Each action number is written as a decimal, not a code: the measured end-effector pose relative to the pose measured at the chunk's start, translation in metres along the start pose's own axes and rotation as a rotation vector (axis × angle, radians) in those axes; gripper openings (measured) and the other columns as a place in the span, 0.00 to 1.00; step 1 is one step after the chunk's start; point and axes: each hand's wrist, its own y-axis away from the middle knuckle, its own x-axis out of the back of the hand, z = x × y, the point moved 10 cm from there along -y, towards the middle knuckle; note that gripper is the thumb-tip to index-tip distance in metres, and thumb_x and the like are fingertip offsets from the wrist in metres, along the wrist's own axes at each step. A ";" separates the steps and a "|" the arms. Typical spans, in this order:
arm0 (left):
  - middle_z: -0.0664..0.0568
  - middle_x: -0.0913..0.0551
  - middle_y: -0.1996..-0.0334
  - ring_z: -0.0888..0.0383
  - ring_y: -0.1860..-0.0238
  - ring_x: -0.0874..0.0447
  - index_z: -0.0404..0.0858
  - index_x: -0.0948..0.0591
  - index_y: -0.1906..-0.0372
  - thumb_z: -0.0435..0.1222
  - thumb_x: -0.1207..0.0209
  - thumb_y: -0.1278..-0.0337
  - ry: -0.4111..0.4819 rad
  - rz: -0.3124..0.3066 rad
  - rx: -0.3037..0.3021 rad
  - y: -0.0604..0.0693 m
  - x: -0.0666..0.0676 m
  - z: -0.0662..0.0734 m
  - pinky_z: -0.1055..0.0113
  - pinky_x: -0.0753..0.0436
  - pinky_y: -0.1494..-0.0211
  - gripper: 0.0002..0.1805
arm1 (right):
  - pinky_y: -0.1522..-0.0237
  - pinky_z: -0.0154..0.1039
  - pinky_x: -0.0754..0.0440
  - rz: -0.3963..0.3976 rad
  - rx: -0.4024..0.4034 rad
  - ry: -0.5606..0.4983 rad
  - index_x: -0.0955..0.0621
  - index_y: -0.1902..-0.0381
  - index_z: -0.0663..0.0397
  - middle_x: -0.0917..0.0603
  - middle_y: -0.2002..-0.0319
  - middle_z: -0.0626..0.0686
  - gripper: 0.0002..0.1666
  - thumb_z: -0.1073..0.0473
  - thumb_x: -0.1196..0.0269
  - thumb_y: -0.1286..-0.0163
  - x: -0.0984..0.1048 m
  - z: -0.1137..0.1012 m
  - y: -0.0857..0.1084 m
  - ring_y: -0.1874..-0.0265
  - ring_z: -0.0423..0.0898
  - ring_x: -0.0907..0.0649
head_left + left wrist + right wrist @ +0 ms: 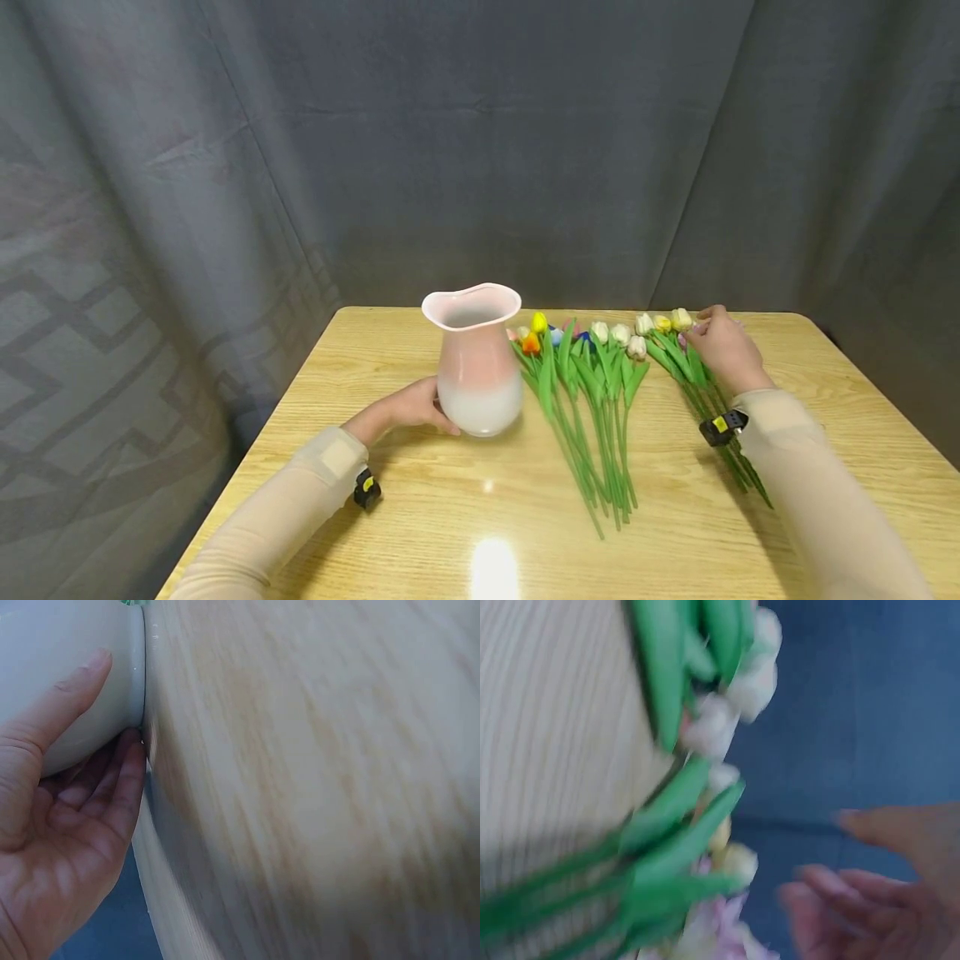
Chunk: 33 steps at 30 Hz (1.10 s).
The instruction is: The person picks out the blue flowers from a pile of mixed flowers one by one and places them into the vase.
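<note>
A pink-and-white vase [480, 375] with a wavy rim stands upright on the wooden table. My left hand [412, 407] holds its lower left side, the thumb lying along the white base [82, 712] and the fingers curled beneath and behind it. My right hand [726, 348] hovers by the heads of the rightmost bunch of artificial tulips [693, 375], white, yellow and pinkish. In the right wrist view, thumb and fingers of that hand [885, 892] are apart with nothing between them, beside blurred tulip heads [735, 862].
Between the vase and the right bunch lie more artificial tulips [592, 400], with yellow, orange, blue, pink and white heads and green stems toward me. The table [390, 533] ends at the back against a grey curtain [480, 167]. Another curtain hangs at the left.
</note>
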 end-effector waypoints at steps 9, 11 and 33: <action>0.45 0.22 0.44 0.54 0.49 0.21 0.37 0.29 0.37 0.30 0.26 0.60 0.000 0.006 -0.010 0.001 0.002 0.002 0.63 0.20 0.46 0.39 | 0.72 0.41 0.22 -0.030 0.125 -0.173 0.31 0.45 0.69 0.21 0.55 0.69 0.24 0.53 0.47 0.25 -0.041 -0.058 0.007 0.67 0.55 0.18; 0.45 0.22 0.44 0.54 0.49 0.21 0.37 0.29 0.37 0.31 0.26 0.60 -0.005 0.006 -0.009 0.000 0.002 0.001 0.63 0.20 0.47 0.40 | 0.71 0.40 0.19 -0.144 0.106 -0.252 0.31 0.47 0.70 0.21 0.59 0.67 0.21 0.56 0.47 0.26 -0.064 -0.060 0.006 0.69 0.52 0.18; 0.45 0.22 0.44 0.54 0.50 0.22 0.37 0.29 0.37 0.32 0.26 0.60 -0.026 0.009 -0.021 0.003 0.003 0.005 0.63 0.20 0.47 0.39 | 0.75 0.32 0.21 -0.381 -0.077 -0.374 0.24 0.59 0.67 0.20 0.67 0.53 0.16 0.55 0.41 0.29 -0.111 -0.049 0.011 0.78 0.38 0.23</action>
